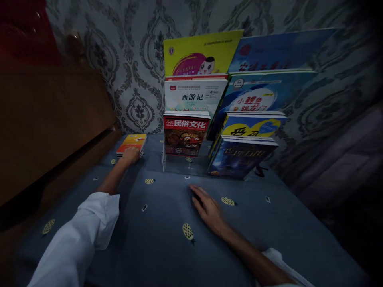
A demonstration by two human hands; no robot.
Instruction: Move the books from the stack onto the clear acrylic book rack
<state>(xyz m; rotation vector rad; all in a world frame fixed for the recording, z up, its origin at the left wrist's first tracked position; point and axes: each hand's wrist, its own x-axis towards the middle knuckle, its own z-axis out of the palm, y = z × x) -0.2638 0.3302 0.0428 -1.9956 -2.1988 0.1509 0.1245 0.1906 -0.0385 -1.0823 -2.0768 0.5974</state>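
Note:
My left hand (pixel 131 155) reaches to the far left of the cloth, its fingers curled on the near edge of an orange book (pixel 135 141). That book lies flat on top of a small pile; the fingertips are partly hidden. My right hand (pixel 208 209) is over the cloth in front of the rack, fingers stretched out and holding nothing. Closest to it is a clear stepped book rack (pixel 182 165). On the rack's left side stand a red-and-dark book (pixel 185 135), a white book (pixel 193 95) and a yellow-green book (pixel 185 52).
The rack's right side holds blue books in tiers, with a dark blue book (pixel 241 157) in front. Patterned wallpaper (pixel 137 79) rises behind. A brown wooden cabinet (pixel 54 127) borders the left. A grey-blue cloth (pixel 161 223) with pineapple prints covers the surface.

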